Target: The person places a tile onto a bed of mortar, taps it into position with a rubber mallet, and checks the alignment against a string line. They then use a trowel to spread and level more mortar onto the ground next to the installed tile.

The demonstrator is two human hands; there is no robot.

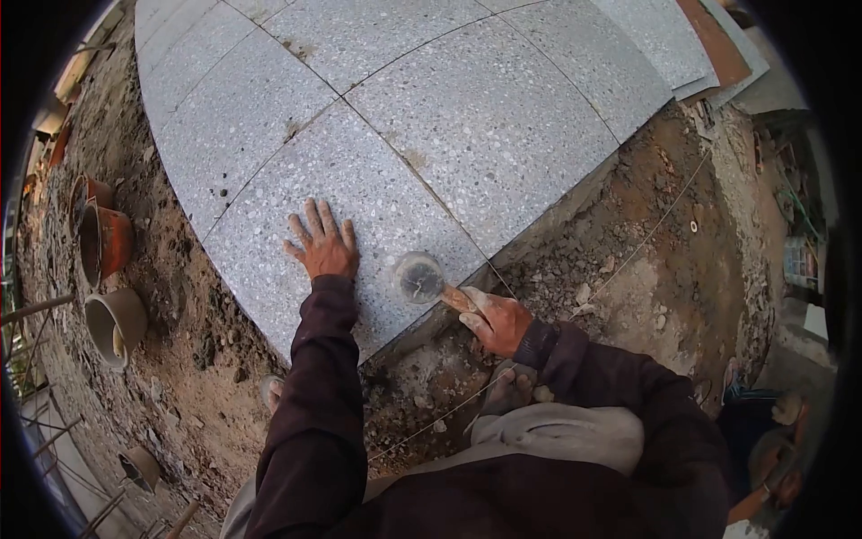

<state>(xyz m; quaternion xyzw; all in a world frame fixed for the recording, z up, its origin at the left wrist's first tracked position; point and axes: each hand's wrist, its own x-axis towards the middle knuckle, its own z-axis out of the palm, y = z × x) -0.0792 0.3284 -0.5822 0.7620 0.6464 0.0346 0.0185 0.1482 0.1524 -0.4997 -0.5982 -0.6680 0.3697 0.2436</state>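
My left hand point(325, 244) lies flat with fingers spread on a grey speckled terrazzo tile point(382, 202), the nearest one in a laid floor. In my right hand point(498, 322) is a mallet, gripped by its short wooden handle point(456, 298). The round, dusty mallet head point(419, 277) is over the same tile, close to its front right edge, to the right of my left hand. Pale dust coats the fingers of my right hand. Thin joints separate this tile from the neighbouring tile point(485, 126) and the others beyond.
Bare, crumbly soil point(193, 386) borders the tiles on the left and front. An orange bucket point(117, 241) and a grey bucket point(135, 319) stand on the left. A taut string point(648, 235) crosses the soil at right. Loose slabs point(696, 76) lie at the upper right.
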